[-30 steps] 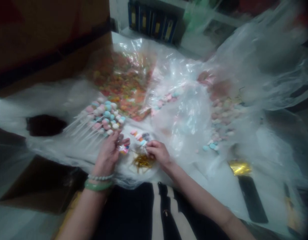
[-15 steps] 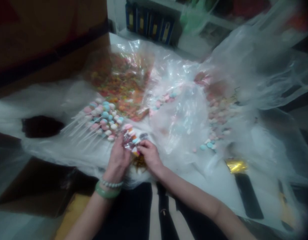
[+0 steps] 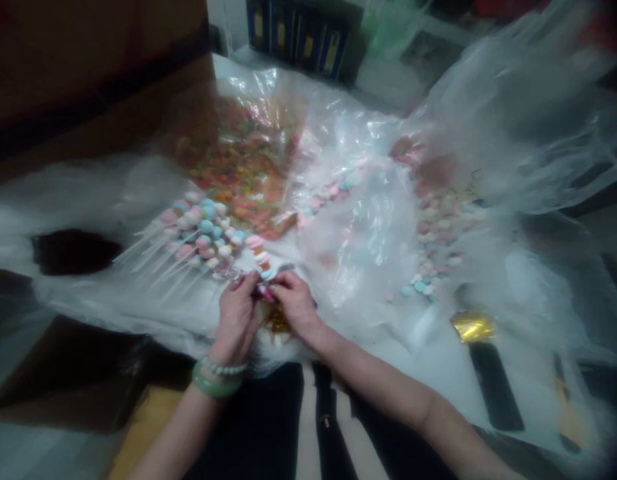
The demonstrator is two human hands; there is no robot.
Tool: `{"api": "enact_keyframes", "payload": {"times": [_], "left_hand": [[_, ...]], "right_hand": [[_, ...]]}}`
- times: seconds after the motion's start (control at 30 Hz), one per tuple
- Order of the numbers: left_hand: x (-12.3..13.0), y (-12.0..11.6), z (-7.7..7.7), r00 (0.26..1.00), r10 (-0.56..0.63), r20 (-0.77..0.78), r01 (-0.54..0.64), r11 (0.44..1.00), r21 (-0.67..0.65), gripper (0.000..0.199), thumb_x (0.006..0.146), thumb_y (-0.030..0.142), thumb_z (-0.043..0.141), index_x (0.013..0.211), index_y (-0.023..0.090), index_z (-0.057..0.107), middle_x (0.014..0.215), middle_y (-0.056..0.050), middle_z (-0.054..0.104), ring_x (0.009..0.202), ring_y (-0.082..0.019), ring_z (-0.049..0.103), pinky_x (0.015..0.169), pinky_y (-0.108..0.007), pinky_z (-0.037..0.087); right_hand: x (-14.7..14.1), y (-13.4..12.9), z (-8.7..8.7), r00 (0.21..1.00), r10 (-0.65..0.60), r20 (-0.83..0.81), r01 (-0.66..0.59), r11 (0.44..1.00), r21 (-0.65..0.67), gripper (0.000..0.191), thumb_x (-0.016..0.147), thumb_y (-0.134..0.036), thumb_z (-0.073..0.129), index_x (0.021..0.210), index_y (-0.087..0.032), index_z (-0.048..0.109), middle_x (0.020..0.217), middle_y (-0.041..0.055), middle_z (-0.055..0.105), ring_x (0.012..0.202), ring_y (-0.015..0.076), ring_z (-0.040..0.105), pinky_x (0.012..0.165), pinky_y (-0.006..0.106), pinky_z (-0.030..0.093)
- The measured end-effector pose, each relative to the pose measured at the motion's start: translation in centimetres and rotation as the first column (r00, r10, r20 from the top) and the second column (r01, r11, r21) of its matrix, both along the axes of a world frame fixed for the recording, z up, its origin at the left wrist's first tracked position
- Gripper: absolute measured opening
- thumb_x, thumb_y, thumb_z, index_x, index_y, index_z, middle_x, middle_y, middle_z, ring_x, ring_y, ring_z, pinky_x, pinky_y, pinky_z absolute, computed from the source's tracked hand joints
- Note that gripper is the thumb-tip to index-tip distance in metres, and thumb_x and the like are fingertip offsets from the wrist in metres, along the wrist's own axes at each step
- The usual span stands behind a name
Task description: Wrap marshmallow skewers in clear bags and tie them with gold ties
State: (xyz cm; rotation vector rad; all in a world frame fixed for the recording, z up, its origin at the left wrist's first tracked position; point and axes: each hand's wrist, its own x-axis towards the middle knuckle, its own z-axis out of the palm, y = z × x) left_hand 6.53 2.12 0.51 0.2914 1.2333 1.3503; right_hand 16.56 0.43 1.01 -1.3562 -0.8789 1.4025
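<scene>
Watching remotely, I see the left hand and right hand both pinching a pastel candy skewer upright for steadiness, just beside a fanned bunch of skewers on plastic sheeting.

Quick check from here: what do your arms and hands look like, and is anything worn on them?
Both forearms are bare, with no sleeves or gloves. The left hand has a smooth green bangle and a strand of pale beads at the wrist. The right hand shows no jewellery. The fingernails look painted dark pink.
</scene>
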Motion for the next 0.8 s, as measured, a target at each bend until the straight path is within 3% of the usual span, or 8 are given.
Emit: {"api": "enact_keyframes", "payload": {"times": [0.13, 0.2, 0.33, 0.47, 0.63, 0.8], "left_hand": [[-0.6, -0.3, 0.9, 0.974, -0.222, 0.051, 0.226, 0.97, -0.095, 0.019, 0.068, 0.026, 0.08, 0.077, 0.014, 0.069, 0.078, -0.005, 0.07, 0.067, -0.016, 0.063, 0.055, -0.025, 0.051], [-1.1, -0.4, 0.9, 0.96, -0.271, 0.072, 0.278, 0.955, -0.106, 0.016, 0.068, 0.022, 0.08, 0.077, 0.013, 0.07, 0.08, -0.005, 0.071, 0.067, -0.016, 0.064, 0.056, -0.027, 0.053], [-1.6, -0.3, 0.2, 0.993, -0.121, -0.01, 0.118, 0.985, -0.126, 0.02, 0.059, 0.021, 0.084, 0.069, 0.012, 0.068, 0.068, -0.001, 0.067, 0.06, -0.013, 0.06, 0.055, -0.025, 0.049], [-1.7, 0.0, -0.4, 0.995, 0.037, -0.088, -0.042, 0.997, -0.063, 0.023, 0.056, 0.023, 0.086, 0.068, 0.014, 0.068, 0.066, 0.001, 0.066, 0.06, -0.011, 0.057, 0.056, -0.023, 0.044], [-1.3, 0.1, -0.2, 0.999, 0.012, -0.033, -0.013, 1.0, -0.017, 0.022, 0.059, 0.023, 0.085, 0.072, 0.015, 0.069, 0.071, 0.001, 0.067, 0.067, -0.012, 0.059, 0.063, -0.023, 0.047], [-1.3, 0.4, 0.2, 0.996, 0.021, 0.088, -0.008, 0.989, -0.145, 0.013, 0.071, 0.02, 0.077, 0.069, 0.014, 0.066, 0.067, 0.0, 0.064, 0.062, -0.011, 0.057, 0.057, -0.021, 0.046]], "right_hand": [[0.7, 0.6, -0.5, 0.994, -0.068, 0.085, 0.066, 0.998, 0.022, 0.011, 0.067, -0.028, 0.057, 0.065, -0.022, 0.048, 0.065, -0.0044, 0.047, 0.066, 0.014, 0.046, 0.066, 0.027, 0.042], [0.9, 1.0, -0.8, 0.991, -0.075, 0.11, 0.073, 0.997, 0.02, 0.011, 0.067, -0.027, 0.056, 0.065, -0.023, 0.045, 0.066, -0.0046, 0.046, 0.066, 0.0136, 0.045, 0.065, 0.026, 0.041], [0.7, 1.4, -0.7, 0.988, -0.025, 0.152, 0.023, 1.0, 0.015, 0.012, 0.069, -0.028, 0.055, 0.065, -0.022, 0.045, 0.067, -0.0048, 0.046, 0.068, 0.0136, 0.045, 0.065, 0.025, 0.04], [0.1, 1.5, 0.0, 0.992, 0.031, 0.125, -0.035, 0.999, 0.032, 0.014, 0.07, -0.032, 0.058, 0.068, -0.022, 0.048, 0.07, -0.0045, 0.05, 0.071, 0.0141, 0.046, 0.069, 0.026, 0.04], [-0.4, 1.5, -0.1, 0.986, 0.017, 0.165, -0.021, 1.0, 0.023, 0.013, 0.069, -0.029, 0.058, 0.065, -0.022, 0.047, 0.067, -0.0054, 0.048, 0.069, 0.0134, 0.045, 0.068, 0.026, 0.039], [-0.5, 1.6, -0.9, 0.968, -0.059, 0.243, 0.047, 0.997, 0.055, 0.014, 0.068, -0.025, 0.057, 0.064, -0.022, 0.044, 0.066, -0.0063, 0.046, 0.069, 0.0131, 0.044, 0.067, 0.025, 0.038]]}}
